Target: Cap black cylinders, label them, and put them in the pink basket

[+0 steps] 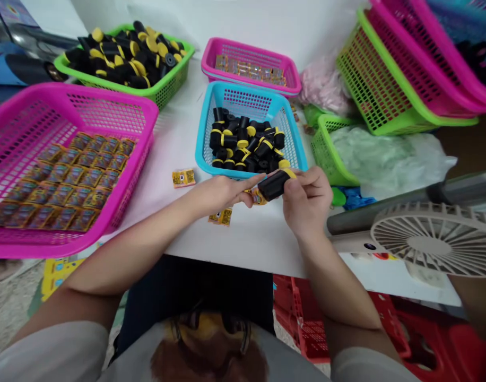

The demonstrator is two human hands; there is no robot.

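Observation:
My right hand (pixel 309 204) grips a black cylinder with a yellow end (pixel 274 185), holding it tilted over the table. Close beside it, my left hand (pixel 227 192) has its index finger stretched toward the cylinder. A small yellow printed piece (pixel 259 198) sits between my left fingertips and the cylinder's lower end, pinched by the thumb and partly hidden. One yellow printed packet (pixel 183 178) lies flat to the left, and another printed packet (pixel 223 216) rests below my left hand. Just behind both hands, a blue basket (pixel 200 143) holds many similar black and yellow cylinders.
At left, a pink basket (pixel 147 114) contains rows of printed packets. Behind it stands a green basket (pixel 167 93) heaped with cylinders. Another pink basket (pixel 293 79) sits at the back. Stacked baskets (pixel 380 69), a plastic bag (pixel 386 154) and a fan (pixel 430 244) crowd the right.

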